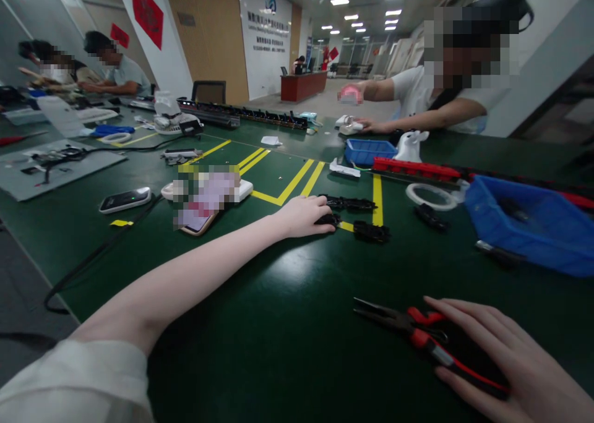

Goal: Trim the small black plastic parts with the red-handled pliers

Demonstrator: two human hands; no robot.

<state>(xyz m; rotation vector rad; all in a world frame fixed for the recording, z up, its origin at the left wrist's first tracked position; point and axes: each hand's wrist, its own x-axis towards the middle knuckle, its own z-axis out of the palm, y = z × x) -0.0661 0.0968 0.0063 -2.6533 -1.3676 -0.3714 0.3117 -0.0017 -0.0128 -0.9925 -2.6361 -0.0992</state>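
My left hand (304,216) reaches out over the table, its curled fingers on a small black part (330,219); the fingertips partly hide it. Just beyond lies a longer black part (352,203), and another black part (371,231) sits to the right. At the lower right, my right hand (503,355) is loosely around the red and black handles of long-nose pliers (417,333). Its thumb lies along one side and its fingers along the other. The pliers' narrow jaws point left, slightly parted, low over the table.
A blue bin (533,225) stands at the right, with a white ring (431,196) beside it. A smaller blue bin (371,151) and a red strip (417,168) lie farther back. A phone (208,203) leans at the left. Across the table a co-worker (445,95) handles white parts.
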